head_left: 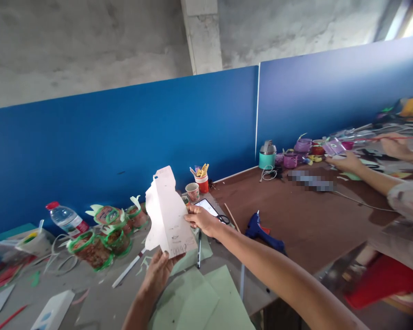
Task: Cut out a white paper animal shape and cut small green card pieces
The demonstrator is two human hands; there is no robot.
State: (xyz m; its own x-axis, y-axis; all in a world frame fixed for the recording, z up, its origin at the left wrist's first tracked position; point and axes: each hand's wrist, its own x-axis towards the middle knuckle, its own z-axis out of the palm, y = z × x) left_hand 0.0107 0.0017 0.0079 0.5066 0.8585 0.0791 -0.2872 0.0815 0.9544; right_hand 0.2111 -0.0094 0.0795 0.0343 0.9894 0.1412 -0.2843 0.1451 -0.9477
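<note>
A folded white paper cutout (167, 215) with wavy edges and small pencil marks is held up between both hands. My left hand (160, 270) pinches its lower edge. From the right, my right hand (201, 219) grips its side, thumb on the near face and the other fingers partly hidden behind. Below the cutout, sheets of light green paper (196, 300) lie overlapping on the table. A black pen (198, 250) rests just under my right hand. Behind that hand are a phone (206, 207) with a lit screen and dark scissor-like loops (223, 219).
Green-rimmed brown pots (92, 252), a water bottle (67, 220) and a white-handled cutter (129, 268) stand or lie left. Cups (202, 183) sit behind. A blue glue gun (265, 233) and a power strip (309, 181) lie right. A co-worker's hands (347, 162) hold a purple piece and a red stick.
</note>
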